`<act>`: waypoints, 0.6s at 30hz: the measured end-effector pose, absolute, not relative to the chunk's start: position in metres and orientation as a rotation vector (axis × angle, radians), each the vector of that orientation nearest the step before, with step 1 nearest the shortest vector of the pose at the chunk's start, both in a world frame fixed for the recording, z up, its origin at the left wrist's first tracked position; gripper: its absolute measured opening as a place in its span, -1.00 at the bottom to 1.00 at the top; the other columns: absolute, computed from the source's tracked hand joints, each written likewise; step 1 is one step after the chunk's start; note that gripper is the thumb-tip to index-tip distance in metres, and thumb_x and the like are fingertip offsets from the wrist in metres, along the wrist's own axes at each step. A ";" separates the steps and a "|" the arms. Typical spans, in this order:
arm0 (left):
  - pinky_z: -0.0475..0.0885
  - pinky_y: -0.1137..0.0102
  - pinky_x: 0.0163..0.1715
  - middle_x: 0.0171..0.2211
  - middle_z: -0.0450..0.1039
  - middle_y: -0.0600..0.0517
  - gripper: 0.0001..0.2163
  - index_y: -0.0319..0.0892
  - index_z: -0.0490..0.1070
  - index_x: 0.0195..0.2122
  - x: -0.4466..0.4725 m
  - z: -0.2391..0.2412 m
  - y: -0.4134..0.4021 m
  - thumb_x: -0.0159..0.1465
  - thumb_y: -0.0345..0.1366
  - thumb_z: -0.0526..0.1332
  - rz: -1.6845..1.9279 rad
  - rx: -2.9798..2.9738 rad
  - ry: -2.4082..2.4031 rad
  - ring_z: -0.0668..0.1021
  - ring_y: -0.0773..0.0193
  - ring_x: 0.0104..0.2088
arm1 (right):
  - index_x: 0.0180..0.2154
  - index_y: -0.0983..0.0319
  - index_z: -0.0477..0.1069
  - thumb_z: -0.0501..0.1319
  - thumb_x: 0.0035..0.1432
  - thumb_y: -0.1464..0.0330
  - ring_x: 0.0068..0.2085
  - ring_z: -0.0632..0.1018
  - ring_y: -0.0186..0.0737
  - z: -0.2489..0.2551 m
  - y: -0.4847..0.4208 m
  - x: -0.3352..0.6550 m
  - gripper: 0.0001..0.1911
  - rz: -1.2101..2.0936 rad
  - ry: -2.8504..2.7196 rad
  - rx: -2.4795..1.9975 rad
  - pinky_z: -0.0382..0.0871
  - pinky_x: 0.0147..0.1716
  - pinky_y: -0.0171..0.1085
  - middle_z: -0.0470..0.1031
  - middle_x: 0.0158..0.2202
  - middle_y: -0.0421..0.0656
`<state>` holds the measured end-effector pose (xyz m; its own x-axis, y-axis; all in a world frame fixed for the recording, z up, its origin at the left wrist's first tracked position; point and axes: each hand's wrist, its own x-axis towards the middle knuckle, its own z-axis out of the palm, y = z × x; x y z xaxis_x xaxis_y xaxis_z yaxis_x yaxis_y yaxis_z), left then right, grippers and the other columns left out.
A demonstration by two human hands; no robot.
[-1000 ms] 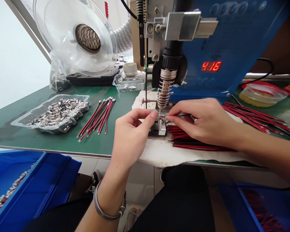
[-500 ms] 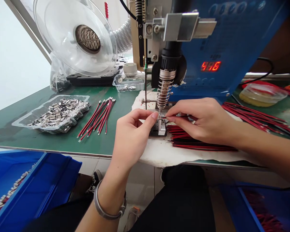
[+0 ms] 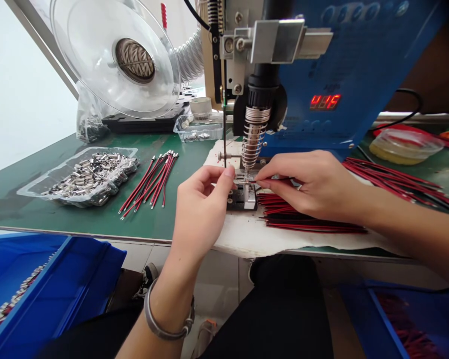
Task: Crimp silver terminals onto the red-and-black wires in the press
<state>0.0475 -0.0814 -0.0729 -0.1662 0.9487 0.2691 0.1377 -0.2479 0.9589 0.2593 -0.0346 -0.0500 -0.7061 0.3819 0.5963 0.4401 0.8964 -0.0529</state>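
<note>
My right hand [image 3: 310, 182] pinches a short red-and-black wire [image 3: 255, 182], its end pointing left at the small metal fixture [image 3: 250, 196]. Directly above that fixture stands the tip of a spring-wrapped soldering head [image 3: 255, 134]. Just left of it, my left hand [image 3: 204, 204] has thumb and forefinger pressed together; whatever they may hold is hidden. Between both sets of fingertips a small silvery metal part [image 3: 242, 180] lies on the fixture. Under my right hand, a bundle of red and black wires [image 3: 307, 222] rests on a white cloth [image 3: 243, 239].
A clear tray [image 3: 33, 188] of metal connectors sits at left, beside several wires with connectors [image 3: 149, 184]. Behind stand a clear fume hood [image 3: 90, 60] and a blue machine [image 3: 359, 75]. Blue bins [image 3: 93, 279] flank my legs. More wires [image 3: 396, 182] lie at right.
My left hand's fingertips have drawn slightly left, away from the soldering tip, leaving the silvery part more exposed. My right hand stays almost in place with the wire.
</note>
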 end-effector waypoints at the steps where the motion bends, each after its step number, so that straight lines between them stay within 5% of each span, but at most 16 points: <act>1: 0.21 0.38 -0.47 -0.50 0.43 0.11 -0.71 -0.16 0.53 -0.40 0.048 -0.072 -0.082 0.37 -0.07 0.37 1.496 1.393 1.300 0.28 0.38 -0.53 | -0.18 0.16 0.56 0.21 0.42 0.47 -0.34 0.65 -0.23 -0.050 -0.035 0.259 -0.83 -0.121 -2.434 -0.588 0.47 -0.37 -0.23 0.71 -0.25 -0.18; 18: 0.25 0.36 -0.40 -0.58 0.28 0.15 -0.66 -0.14 0.46 -0.47 0.048 -0.072 -0.081 0.41 -0.09 0.33 1.497 1.374 1.273 0.27 0.35 -0.52 | -0.18 0.19 0.58 0.20 0.40 0.48 -0.35 0.64 -0.22 -0.049 -0.034 0.260 -0.82 -0.095 -2.435 -0.596 0.49 -0.32 -0.24 0.70 -0.26 -0.15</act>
<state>0.0477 -0.0806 -0.0721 -0.1658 0.9508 0.2616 0.1057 -0.2467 0.9633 0.2597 -0.0344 -0.0494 -0.7045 0.3944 0.5901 0.4390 0.8954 -0.0743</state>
